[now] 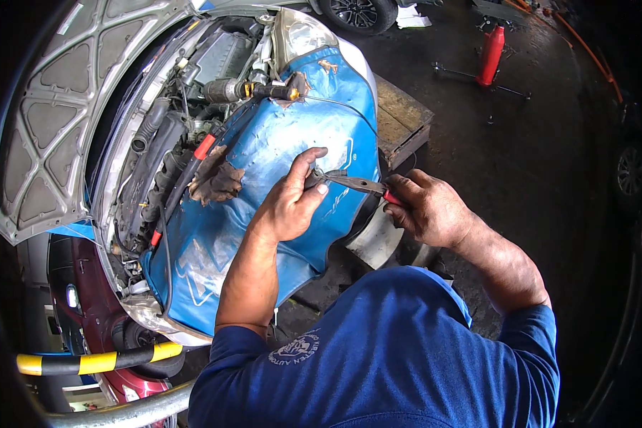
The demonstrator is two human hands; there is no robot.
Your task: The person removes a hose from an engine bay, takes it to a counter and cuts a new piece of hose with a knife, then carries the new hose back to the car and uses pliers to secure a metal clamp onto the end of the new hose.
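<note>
My right hand [431, 210] is wrapped around the red handles of a pair of pliers [360, 184], whose jaws point left. At the tip of the jaws, my left hand [289, 203] pinches a small dark metal part [319, 175] between thumb and fingers. What exactly the part is, I cannot tell, and its lower side is hidden by my fingers. Both hands are held above a blue fender cover [282, 135] draped over the front of a car. The cover is worn, with brown torn patches.
Left of the cover lies the open engine bay [171, 132] under a raised hood [57, 100]. A black bar with red ends [183, 187] and a tool with a black and yellow grip [267, 91] rest along it. A wooden crate [399, 118], red jack stand-like cylinder [491, 57] and striped rail [96, 362] stand around.
</note>
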